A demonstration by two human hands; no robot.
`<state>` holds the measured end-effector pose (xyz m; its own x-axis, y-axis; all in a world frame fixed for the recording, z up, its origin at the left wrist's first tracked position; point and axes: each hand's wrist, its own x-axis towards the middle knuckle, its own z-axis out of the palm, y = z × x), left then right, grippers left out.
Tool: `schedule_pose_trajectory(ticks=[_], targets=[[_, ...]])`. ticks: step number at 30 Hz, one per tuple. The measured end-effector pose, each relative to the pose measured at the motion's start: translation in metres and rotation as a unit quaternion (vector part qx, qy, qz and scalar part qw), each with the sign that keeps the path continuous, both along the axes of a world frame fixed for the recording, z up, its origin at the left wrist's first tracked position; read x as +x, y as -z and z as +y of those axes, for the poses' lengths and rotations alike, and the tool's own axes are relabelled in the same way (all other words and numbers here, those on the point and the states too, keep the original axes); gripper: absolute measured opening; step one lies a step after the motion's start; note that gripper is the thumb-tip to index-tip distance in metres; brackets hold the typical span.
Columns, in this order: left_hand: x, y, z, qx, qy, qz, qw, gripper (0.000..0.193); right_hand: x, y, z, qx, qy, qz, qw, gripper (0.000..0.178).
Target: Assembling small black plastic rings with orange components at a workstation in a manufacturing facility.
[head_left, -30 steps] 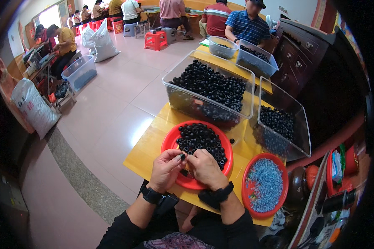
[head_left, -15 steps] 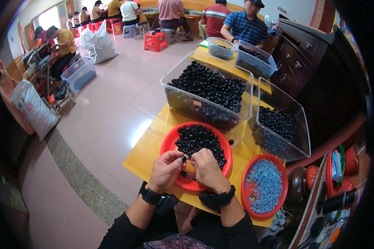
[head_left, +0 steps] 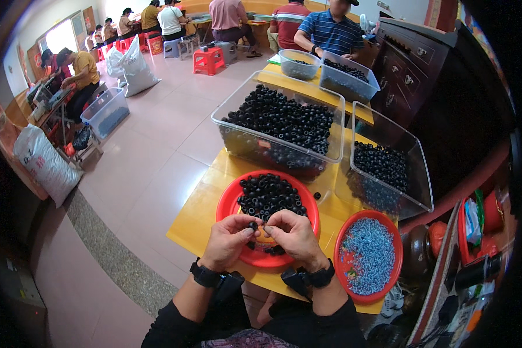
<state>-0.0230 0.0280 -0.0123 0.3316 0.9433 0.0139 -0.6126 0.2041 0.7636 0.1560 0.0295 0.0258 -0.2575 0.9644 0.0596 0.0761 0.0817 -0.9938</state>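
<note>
Left hand (head_left: pixel 229 239) fingers pinched on black ring (head_left: pixel 253 225) | right hand (head_left: pixel 293 233) fingers curled, contents hidden | ring between both fingertips, nearer left, over red plate (head_left: pixel 229 204); axis unclear

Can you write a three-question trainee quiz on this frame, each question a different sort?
1. True or false: both hands are over the red plate of black rings.
2. What fills the smaller red bowl? A) black rings B) tiny blue pieces C) nothing
3. Fill in: the left hand pinches a small ____ ring at its fingertips, close to the right hand.

Key: 1 true; 2 B; 3 black.
</note>
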Motion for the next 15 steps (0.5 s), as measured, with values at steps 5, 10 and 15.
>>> schedule_pose_trajectory(ticks=[5,10,15], targets=[[0.0,-0.003,-0.002,0.005,-0.007,0.0,1.0,0.023,-0.003,-0.008,-0.003,-0.03,-0.027,0.08,0.996,0.005],[0.0,0.003,-0.003,0.002,-0.009,0.024,1.0,0.025,0.002,-0.009,-0.005,-0.015,-0.037,0.025,0.999,0.006],[0.0,0.004,-0.003,0.017,-0.019,0.023,0.999,0.024,-0.003,-0.008,-0.005,-0.024,-0.045,0.013,0.999,0.005]])
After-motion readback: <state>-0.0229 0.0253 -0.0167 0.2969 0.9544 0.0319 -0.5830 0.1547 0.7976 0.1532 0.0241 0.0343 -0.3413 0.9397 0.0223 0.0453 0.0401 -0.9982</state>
